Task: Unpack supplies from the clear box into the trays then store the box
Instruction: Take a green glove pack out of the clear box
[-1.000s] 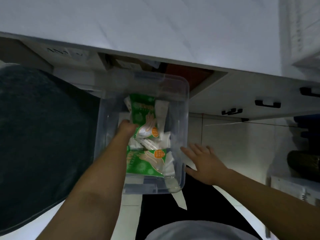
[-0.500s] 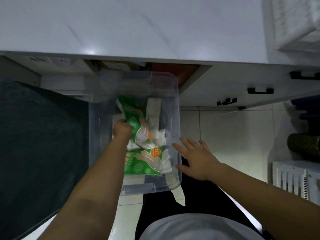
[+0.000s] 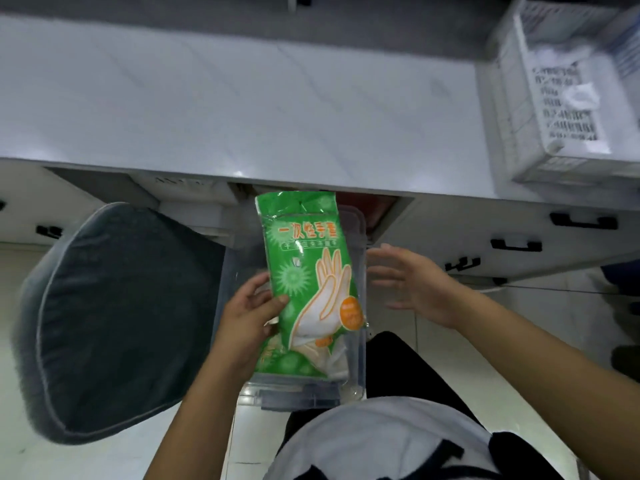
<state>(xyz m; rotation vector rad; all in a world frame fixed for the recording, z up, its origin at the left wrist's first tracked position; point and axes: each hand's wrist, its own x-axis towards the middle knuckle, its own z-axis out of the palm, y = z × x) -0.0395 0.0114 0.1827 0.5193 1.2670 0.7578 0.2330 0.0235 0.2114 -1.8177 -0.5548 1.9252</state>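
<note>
My left hand (image 3: 247, 315) grips a green pack of disposable gloves (image 3: 308, 258) by its lower left edge and holds it upright above the clear box (image 3: 360, 362). The box stands on the floor in front of my legs, and another green pack (image 3: 287, 363) and white packets lie in it. My right hand (image 3: 414, 284) hovers open just right of the raised pack, fingers spread, touching nothing. A white slatted tray (image 3: 512, 109) with labelled white packets sits on the counter at the far right.
The white counter (image 3: 242, 98) runs across the top, with drawers with black handles (image 3: 516, 244) under it. A dark green chair seat (image 3: 117, 317) sits close to the left of the box. My dark trousers and light shirt fill the bottom middle.
My left hand has lifted one green glove pack out of the box and raised it toward the counter edge. My right hand came off the box rim and rose beside the pack. My head tilted up.
</note>
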